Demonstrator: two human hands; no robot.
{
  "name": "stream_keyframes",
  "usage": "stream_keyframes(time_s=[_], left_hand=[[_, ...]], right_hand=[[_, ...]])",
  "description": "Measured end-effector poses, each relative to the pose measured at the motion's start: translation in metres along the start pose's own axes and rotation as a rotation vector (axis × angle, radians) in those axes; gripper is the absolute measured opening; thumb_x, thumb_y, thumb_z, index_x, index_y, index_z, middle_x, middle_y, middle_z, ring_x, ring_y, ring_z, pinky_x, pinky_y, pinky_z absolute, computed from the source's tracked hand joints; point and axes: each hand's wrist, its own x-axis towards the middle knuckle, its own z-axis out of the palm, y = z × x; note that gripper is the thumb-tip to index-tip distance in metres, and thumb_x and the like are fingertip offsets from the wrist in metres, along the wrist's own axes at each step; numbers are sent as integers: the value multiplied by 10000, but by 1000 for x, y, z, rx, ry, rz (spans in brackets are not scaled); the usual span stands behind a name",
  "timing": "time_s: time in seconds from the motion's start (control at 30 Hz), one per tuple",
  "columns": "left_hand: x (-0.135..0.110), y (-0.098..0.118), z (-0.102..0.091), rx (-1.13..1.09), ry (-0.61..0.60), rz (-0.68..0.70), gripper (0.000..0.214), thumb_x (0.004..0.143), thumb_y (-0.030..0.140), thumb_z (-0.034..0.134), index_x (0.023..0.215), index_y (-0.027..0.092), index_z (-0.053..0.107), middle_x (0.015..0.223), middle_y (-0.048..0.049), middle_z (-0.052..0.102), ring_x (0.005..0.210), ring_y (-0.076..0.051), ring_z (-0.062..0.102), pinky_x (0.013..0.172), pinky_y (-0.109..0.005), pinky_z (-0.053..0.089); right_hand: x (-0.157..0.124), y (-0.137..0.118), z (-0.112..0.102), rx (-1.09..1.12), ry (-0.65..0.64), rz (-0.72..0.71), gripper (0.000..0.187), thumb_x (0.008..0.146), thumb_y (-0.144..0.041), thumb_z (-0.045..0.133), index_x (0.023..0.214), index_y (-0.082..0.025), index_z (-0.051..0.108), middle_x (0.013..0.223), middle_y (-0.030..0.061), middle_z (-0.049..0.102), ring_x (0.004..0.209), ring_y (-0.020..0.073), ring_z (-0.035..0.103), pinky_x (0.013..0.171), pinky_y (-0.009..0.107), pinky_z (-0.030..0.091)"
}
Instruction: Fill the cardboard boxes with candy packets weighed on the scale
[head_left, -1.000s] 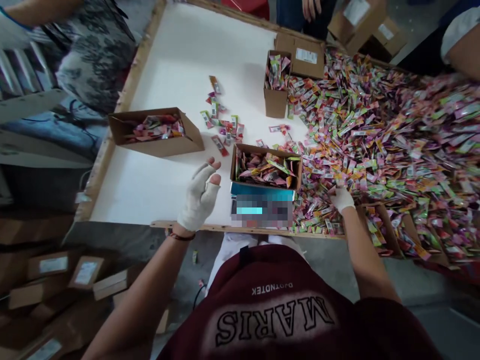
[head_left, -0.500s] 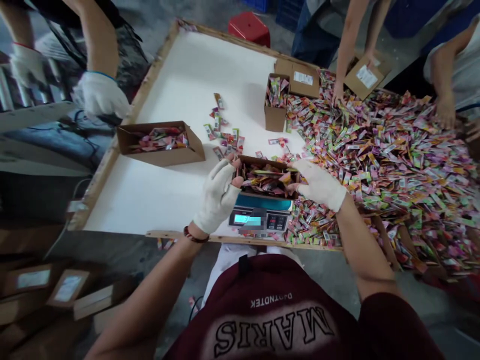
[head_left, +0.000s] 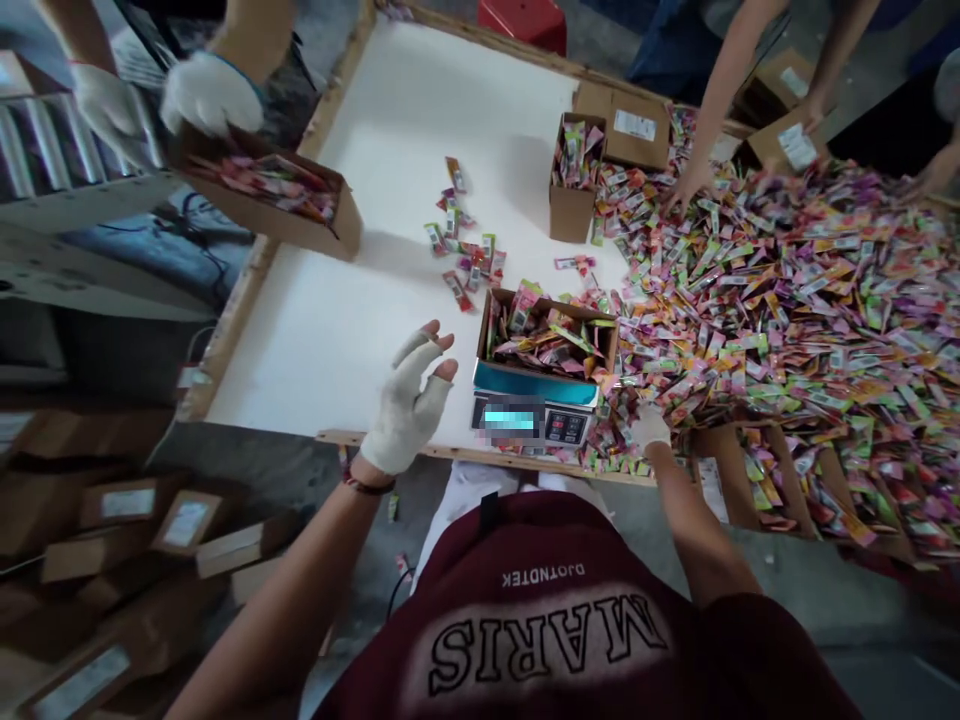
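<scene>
My left hand (head_left: 409,405), in a white glove with bare fingertips, hovers over the table left of the scale, open, fingers apart and holding nothing. My right hand (head_left: 646,430), also gloved, reaches into the small packets (head_left: 720,330) heaped at the right; its fingers are blurred and partly hidden among them. Between the hands, a cardboard box (head_left: 613,345) filled with packets rests on a digital scale (head_left: 510,382) with a teal platform and a lit display. Neither hand touches this box.
A co-worker's gloved hand (head_left: 214,95) grips a filled box (head_left: 346,222) at the table's left edge, beside a roller conveyor (head_left: 45,145). Another filled box (head_left: 571,213) stands farther back. Other people's hands (head_left: 694,180) work at the heap. Packed boxes (head_left: 716,462) line the front right.
Both my hands have left the box on the scale; the right moved down into the packets, the left drew back. A co-worker has taken hold of the left box and shifted it toward the conveyor.
</scene>
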Motion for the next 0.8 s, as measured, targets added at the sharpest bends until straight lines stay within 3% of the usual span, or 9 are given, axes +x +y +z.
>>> stream_keyframes(time_s=[0.1, 0.17, 0.27, 0.33, 0.4, 0.5, 0.6, 0.7, 0.8], left_hand=[[10, 7, 5, 1, -14, 34, 396, 1001, 423, 533, 1266, 175, 689, 1465, -154, 614, 1379, -316, 581, 1188, -550, 475], [14, 9, 9, -8, -23, 58, 395, 1000, 426, 533, 1257, 173, 692, 1469, -157, 611, 1366, -314, 592, 1179, -537, 487], [16, 10, 13, -22, -38, 87, 404, 1004, 443, 530, 1247, 165, 695, 1455, -163, 622, 1355, -306, 603, 1168, -520, 497], [18, 11, 17, -22, -46, 91, 420, 1008, 464, 521, 1248, 167, 696, 1447, -158, 629, 1346, -302, 609, 1162, -514, 502], [20, 14, 20, -15, -56, 92, 438, 1010, 486, 508, 1249, 172, 699, 1440, -153, 635, 1338, -300, 614, 1157, -512, 505], [22, 19, 23, -2, -71, 98, 455, 1011, 498, 499, 1258, 173, 700, 1436, -156, 635, 1332, -304, 618, 1154, -511, 507], [19, 19, 21, 7, -75, 109, 432, 1011, 471, 506, 1267, 179, 694, 1452, -155, 624, 1341, -310, 612, 1159, -524, 503], [8, 10, 13, 13, -37, 92, 384, 1009, 432, 525, 1248, 186, 696, 1453, -149, 624, 1355, -312, 603, 1167, -527, 500], [-4, 1, 3, 17, 3, 41, 350, 1010, 404, 537, 1236, 190, 698, 1445, -142, 629, 1360, -308, 599, 1178, -524, 496]], right_hand=[[9, 26, -12, -18, -34, 166, 154, 921, -200, 606, 924, -164, 756, 901, 119, 739, 905, 234, 694, 830, 333, 502], [11, 42, -33, -21, -32, 215, 187, 873, -144, 556, 865, -141, 743, 850, 133, 732, 860, 247, 687, 786, 327, 487], [6, 44, -78, 78, 64, 102, 184, 893, -222, 548, 897, -161, 722, 929, 113, 736, 884, 233, 671, 827, 330, 497], [0, 19, -110, 220, 174, -118, 178, 910, -275, 562, 929, -188, 716, 949, 86, 727, 881, 224, 659, 850, 352, 517], [-4, -25, -138, 327, 243, -386, 159, 918, -268, 571, 953, -221, 719, 970, 64, 714, 902, 226, 655, 878, 391, 537], [1, -92, -163, 340, 190, -709, 189, 935, -248, 556, 1012, -254, 728, 1105, 56, 676, 1049, 239, 644, 994, 451, 535], [14, -112, -157, 377, 277, -716, 287, 927, -297, 619, 1201, -251, 693, 1269, 70, 631, 1134, 252, 628, 1032, 454, 525], [22, -79, -117, 412, 389, -362, 273, 986, -346, 550, 1164, -189, 685, 1100, 92, 689, 963, 227, 661, 929, 391, 557], [20, -44, -58, 234, 227, 10, 301, 1037, -326, 469, 1082, -150, 710, 972, 101, 701, 907, 227, 664, 850, 365, 565]])
